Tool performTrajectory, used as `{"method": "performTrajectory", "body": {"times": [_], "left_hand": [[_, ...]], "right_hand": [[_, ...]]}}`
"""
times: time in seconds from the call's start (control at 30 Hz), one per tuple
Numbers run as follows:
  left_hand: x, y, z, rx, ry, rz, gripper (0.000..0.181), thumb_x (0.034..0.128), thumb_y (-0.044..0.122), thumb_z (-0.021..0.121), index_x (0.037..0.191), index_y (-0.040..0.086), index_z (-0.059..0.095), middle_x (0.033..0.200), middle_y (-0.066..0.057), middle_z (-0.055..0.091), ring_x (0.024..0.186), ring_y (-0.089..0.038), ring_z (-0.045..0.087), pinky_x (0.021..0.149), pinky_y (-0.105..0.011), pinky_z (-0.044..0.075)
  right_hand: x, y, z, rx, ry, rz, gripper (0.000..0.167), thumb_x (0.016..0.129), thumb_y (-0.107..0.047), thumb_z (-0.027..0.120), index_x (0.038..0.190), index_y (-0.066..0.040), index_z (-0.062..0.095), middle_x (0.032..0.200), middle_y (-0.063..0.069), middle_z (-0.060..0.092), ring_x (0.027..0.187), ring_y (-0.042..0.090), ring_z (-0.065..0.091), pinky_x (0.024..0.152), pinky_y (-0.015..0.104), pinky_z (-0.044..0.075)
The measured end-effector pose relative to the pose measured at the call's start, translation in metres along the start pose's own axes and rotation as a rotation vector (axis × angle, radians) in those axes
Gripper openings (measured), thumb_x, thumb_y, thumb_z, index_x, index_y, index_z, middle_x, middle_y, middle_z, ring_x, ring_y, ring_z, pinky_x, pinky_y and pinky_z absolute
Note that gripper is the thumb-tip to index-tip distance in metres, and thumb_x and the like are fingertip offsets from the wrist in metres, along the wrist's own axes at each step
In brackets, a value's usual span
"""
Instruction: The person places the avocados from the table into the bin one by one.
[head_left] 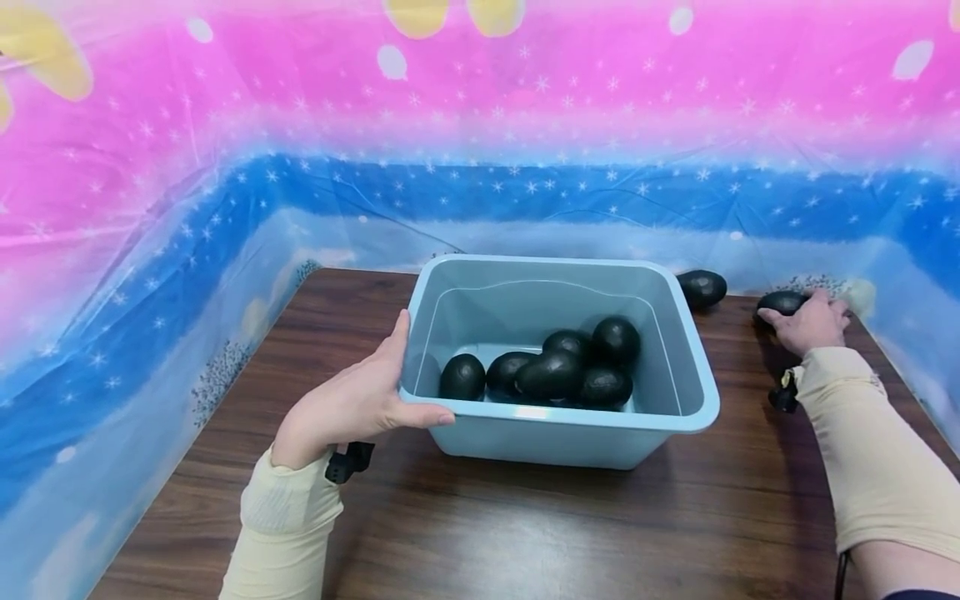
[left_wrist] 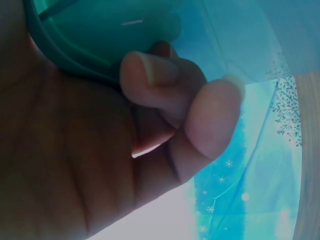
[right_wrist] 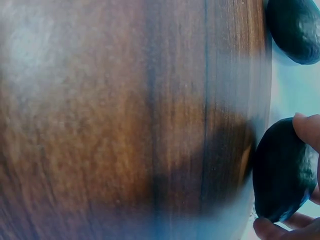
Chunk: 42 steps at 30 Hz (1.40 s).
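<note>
A light blue plastic tub (head_left: 525, 435) stands in the middle of the table, with several dark avocados (head_left: 551, 375) lying in it. My left hand (head_left: 352, 404) holds the tub's near left corner, its thumb over the front rim and its fingers along the left side; the left wrist view shows those fingers curled under the rim. At the back right of the table, my right hand (head_left: 813, 323) grips a dark avocado (right_wrist: 282, 172) between thumb and fingertips. Another avocado (head_left: 702, 289) lies just right of the tub's far corner, apart from the hand.
The dark wooden table (head_left: 480, 533) is bordered at the back and sides by a pink and blue patterned cloth (head_left: 480, 192). Small black wrist cameras (head_left: 348, 462) sit at both cuffs, and a cable hangs by the right forearm.
</note>
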<state>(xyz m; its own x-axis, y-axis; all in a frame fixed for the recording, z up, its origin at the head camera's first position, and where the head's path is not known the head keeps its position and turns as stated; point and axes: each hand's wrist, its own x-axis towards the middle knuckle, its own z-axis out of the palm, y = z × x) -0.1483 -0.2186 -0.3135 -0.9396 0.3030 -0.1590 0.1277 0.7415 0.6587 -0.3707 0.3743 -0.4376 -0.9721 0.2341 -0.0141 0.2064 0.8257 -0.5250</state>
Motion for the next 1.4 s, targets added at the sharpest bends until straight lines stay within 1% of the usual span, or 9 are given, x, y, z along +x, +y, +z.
{"method": "performTrajectory", "body": {"times": [0.1,0.23,0.33,0.57,0.87,0.97,1.07,1.23,1.4], "left_hand": [[0.000,0.000,0.001,-0.009,-0.002,0.007,0.133,0.0729,0.065,0.074,0.152,0.018,-0.023,0.161,-0.009,0.002,0.141,-0.025,0.028,0.103,-0.047,0.037],[0.000,0.000,0.000,0.003,-0.003,0.009,0.133,0.0734,0.066,0.073,0.151,0.017,-0.023,0.161,-0.008,-0.002,0.144,-0.025,0.021,0.107,-0.048,0.033],[0.000,0.000,-0.001,-0.003,-0.001,0.017,0.133,0.0732,0.066,0.073,0.151,0.019,-0.024,0.161,-0.007,-0.003,0.144,-0.024,0.021,0.107,-0.048,0.033],[0.001,-0.001,-0.001,-0.009,0.009,0.033,0.133,0.0731,0.064,0.074,0.152,0.019,-0.023,0.161,-0.008,0.002,0.142,-0.023,0.025,0.106,-0.048,0.034],[0.001,0.000,-0.001,-0.010,-0.001,0.033,0.132,0.0745,0.064,0.073,0.151,0.019,-0.024,0.161,-0.008,-0.002,0.144,-0.025,0.021,0.107,-0.049,0.032],[0.001,-0.001,-0.002,-0.013,-0.001,0.035,0.132,0.0750,0.063,0.074,0.151,0.019,-0.024,0.161,-0.008,-0.001,0.143,-0.025,0.021,0.107,-0.049,0.033],[0.002,-0.001,-0.002,-0.023,0.001,0.042,0.131,0.0751,0.062,0.074,0.151,0.020,-0.024,0.161,-0.008,0.000,0.143,-0.025,0.023,0.106,-0.050,0.033],[0.003,-0.002,-0.001,-0.037,0.007,0.057,0.131,0.0747,0.060,0.076,0.152,0.022,-0.023,0.161,-0.008,0.002,0.142,-0.024,0.025,0.106,-0.049,0.034],[0.004,-0.001,-0.001,-0.031,0.004,0.054,0.131,0.0748,0.061,0.075,0.151,0.022,-0.024,0.161,-0.008,0.001,0.142,-0.025,0.024,0.106,-0.050,0.033]], "right_hand": [[-0.004,0.001,0.000,0.013,0.003,0.004,0.104,0.090,-0.061,0.051,0.147,0.015,0.007,0.136,0.050,0.006,0.120,0.068,0.014,0.091,0.072,0.027],[-0.007,0.000,-0.001,0.028,0.022,0.005,0.102,0.091,-0.060,0.050,0.148,0.014,0.007,0.138,0.049,0.006,0.121,0.068,0.014,0.092,0.072,0.026],[-0.010,-0.005,-0.005,0.057,0.046,-0.008,0.100,0.092,-0.059,0.049,0.149,0.013,0.007,0.140,0.047,0.007,0.123,0.066,0.014,0.093,0.071,0.026],[-0.019,-0.024,-0.022,0.152,0.123,-0.097,0.099,0.091,-0.060,0.052,0.151,0.008,0.011,0.143,0.042,0.011,0.122,0.058,0.023,0.096,0.067,0.026],[-0.039,-0.067,-0.048,0.171,0.243,-0.263,0.090,0.091,-0.052,0.059,0.153,0.001,0.020,0.146,0.033,0.021,0.123,0.051,0.028,0.094,0.062,0.026],[-0.048,-0.084,-0.055,0.171,0.263,-0.328,0.088,0.092,-0.050,0.060,0.153,-0.002,0.021,0.145,0.031,0.024,0.122,0.050,0.032,0.093,0.062,0.029],[-0.061,-0.102,-0.061,0.213,0.264,-0.386,0.086,0.091,-0.047,0.063,0.154,-0.005,0.021,0.146,0.028,0.024,0.125,0.049,0.036,0.098,0.061,0.032],[-0.082,-0.132,-0.065,0.311,0.258,-0.494,0.081,0.091,-0.038,0.066,0.154,-0.008,0.024,0.146,0.022,0.024,0.135,0.042,0.032,0.108,0.048,0.031],[-0.104,-0.158,-0.070,0.339,0.249,-0.589,0.076,0.090,-0.030,0.070,0.152,-0.013,0.030,0.146,0.016,0.028,0.135,0.033,0.033,0.110,0.035,0.031]]}}
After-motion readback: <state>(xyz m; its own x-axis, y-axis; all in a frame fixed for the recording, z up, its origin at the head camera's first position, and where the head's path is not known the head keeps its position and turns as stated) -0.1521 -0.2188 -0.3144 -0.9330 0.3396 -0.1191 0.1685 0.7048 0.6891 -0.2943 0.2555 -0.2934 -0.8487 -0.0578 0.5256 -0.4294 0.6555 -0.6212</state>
